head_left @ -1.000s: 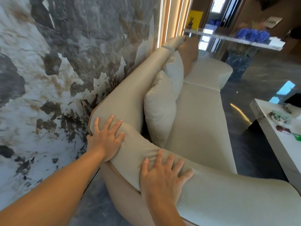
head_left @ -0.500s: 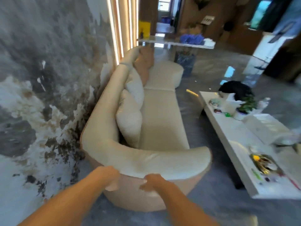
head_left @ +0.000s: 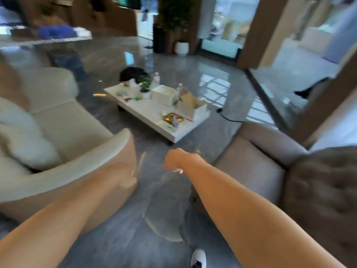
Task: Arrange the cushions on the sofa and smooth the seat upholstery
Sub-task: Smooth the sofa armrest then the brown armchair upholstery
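Both forearms reach out over a strip of bare grey floor (head_left: pixel 123 238) that runs forward between two pieces of seating. The left hand (head_left: pixel 125 176) is blurred against the outer face of the cream sofa's (head_left: pixel 73 130) curved armrest; whether it touches or grips the armrest cannot be told, nor how its fingers lie. The right hand (head_left: pixel 174 160) hangs over open floor with fingers curled under into a loose fist, holding nothing.

The sofa lies to the left of the left hand, its seat running away from the armrest. A white cushion (head_left: pixel 25 140) leans at the back of the seat, well left of that hand. To the right of the right forearm stands a grey-brown armchair (head_left: pixel 270 163), its near corner close to the arm.

Ahead of both hands, past the gap, a low white table (head_left: pixel 152 115) sits at an angle, crowded with boxes, a small plant and bottles. A white shoe (head_left: pixel 199 257) shows on the floor below the right forearm.
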Action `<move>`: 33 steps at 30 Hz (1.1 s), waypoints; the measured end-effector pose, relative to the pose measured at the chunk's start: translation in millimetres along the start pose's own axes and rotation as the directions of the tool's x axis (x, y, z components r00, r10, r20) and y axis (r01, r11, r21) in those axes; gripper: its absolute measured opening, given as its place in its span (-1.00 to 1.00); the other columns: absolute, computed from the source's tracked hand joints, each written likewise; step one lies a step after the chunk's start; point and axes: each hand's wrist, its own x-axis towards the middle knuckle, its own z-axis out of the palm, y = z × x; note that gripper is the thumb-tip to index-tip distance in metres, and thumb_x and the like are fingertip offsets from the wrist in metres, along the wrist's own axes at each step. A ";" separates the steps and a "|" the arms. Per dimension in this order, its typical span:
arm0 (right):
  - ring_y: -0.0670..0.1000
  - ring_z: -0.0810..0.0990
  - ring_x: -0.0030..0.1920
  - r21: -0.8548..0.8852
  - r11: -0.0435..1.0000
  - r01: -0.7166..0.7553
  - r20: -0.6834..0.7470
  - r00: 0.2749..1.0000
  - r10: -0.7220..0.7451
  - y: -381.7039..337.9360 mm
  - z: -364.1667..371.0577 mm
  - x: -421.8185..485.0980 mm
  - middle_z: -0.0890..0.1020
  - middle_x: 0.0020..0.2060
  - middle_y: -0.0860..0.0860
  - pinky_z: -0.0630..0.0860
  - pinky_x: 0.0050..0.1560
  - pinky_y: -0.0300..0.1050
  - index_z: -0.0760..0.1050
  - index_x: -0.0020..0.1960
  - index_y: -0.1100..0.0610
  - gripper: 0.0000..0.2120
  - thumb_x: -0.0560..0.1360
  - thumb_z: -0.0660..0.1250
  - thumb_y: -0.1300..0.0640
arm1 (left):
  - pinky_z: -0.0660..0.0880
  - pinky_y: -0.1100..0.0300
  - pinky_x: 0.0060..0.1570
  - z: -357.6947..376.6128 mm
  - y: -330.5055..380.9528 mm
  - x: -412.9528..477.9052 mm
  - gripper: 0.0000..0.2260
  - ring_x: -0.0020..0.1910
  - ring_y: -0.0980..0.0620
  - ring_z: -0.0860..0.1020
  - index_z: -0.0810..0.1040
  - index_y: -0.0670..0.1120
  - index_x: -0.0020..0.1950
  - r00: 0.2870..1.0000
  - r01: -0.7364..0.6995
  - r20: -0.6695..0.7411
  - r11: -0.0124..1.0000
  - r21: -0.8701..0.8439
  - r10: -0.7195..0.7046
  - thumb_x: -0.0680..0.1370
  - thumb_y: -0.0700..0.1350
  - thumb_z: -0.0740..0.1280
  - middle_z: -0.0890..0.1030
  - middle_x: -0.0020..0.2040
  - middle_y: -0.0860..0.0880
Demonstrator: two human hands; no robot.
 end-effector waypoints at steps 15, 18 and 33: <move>0.12 0.52 -0.37 0.297 0.704 -0.645 0.127 0.758 0.640 324.5 88.8 -248.9 0.56 -0.14 0.11 0.51 -0.11 -0.06 0.40 -0.35 0.10 -0.70 0.53 0.29 0.03 | 0.47 0.07 -0.11 5.7 357.0 -28.1 -0.78 -0.08 -0.14 0.58 0.50 -0.03 -0.17 0.879 -0.476 0.117 0.866 0.153 0.462 0.52 0.08 0.21 0.59 0.01 -0.10; 0.14 0.56 -0.34 0.310 0.660 -0.684 0.124 0.718 0.685 379.8 114.9 -295.4 0.58 -0.21 0.07 0.58 -0.05 -0.03 0.40 -0.34 0.13 -0.76 0.48 0.22 0.08 | 0.47 0.09 -0.07 16.2 433.0 -44.8 -0.78 0.02 -0.15 0.57 0.56 -0.02 -0.07 0.848 -0.529 0.103 0.822 0.211 0.520 0.49 0.08 0.22 0.58 0.12 -0.10; 0.19 0.58 0.08 0.399 0.653 -0.644 0.000 0.712 0.702 709.5 157.6 -530.9 0.58 0.12 0.15 0.60 0.12 0.07 0.54 0.25 0.13 -0.63 0.49 0.21 0.06 | 0.50 0.01 0.08 86.2 845.5 -134.1 -0.71 0.11 -0.15 0.56 0.57 -0.01 0.13 0.743 -0.668 0.137 0.715 0.206 0.655 0.52 0.07 0.20 0.59 0.17 -0.08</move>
